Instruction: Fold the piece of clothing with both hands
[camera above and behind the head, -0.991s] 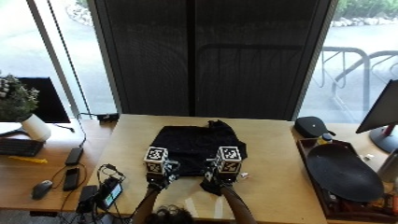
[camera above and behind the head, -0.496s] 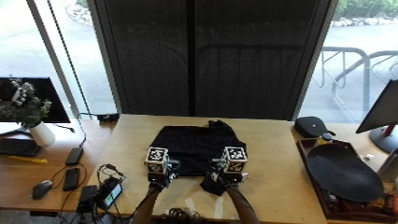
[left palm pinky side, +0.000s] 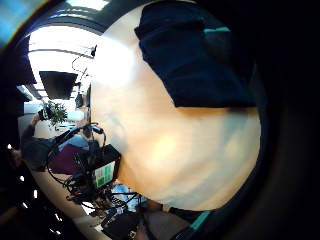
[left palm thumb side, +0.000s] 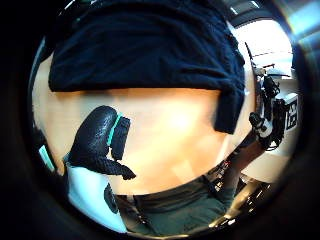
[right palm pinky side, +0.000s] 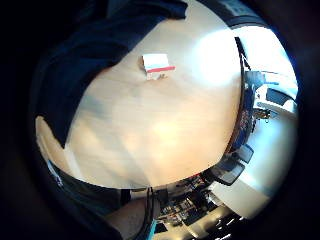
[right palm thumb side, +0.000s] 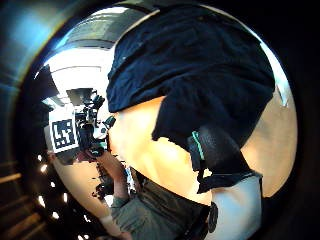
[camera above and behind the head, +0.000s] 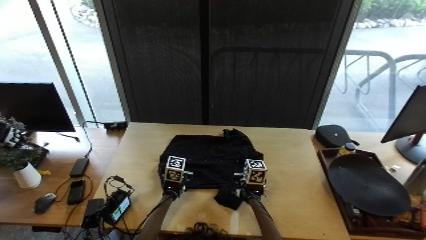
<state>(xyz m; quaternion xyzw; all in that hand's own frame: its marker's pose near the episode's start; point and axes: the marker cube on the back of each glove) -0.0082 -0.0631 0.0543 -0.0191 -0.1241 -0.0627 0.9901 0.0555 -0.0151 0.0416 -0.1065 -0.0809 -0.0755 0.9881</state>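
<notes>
Black crumpled fabric garment (camera above and behind the head: 212, 160) lies on pale wooden surface (camera above and behind the head: 296, 165). Left hand (camera above and behind the head: 173, 187) and right hand (camera above and behind the head: 247, 192) at its near edge; finger state indeterminable.

Pale wooden table (camera above and behind the head: 299, 165) stood before tall dark mesh blind (camera above and behind the head: 219, 60), bright glazing (camera above and behind the head: 66, 55) either side, daylight outside. Lower wooden side desk (camera above and behind the head: 40, 195) sat at left with black flat monitor (camera above and behind the head: 33, 106); second dark monitor (camera above and behind the head: 406, 122) at right.
</notes>
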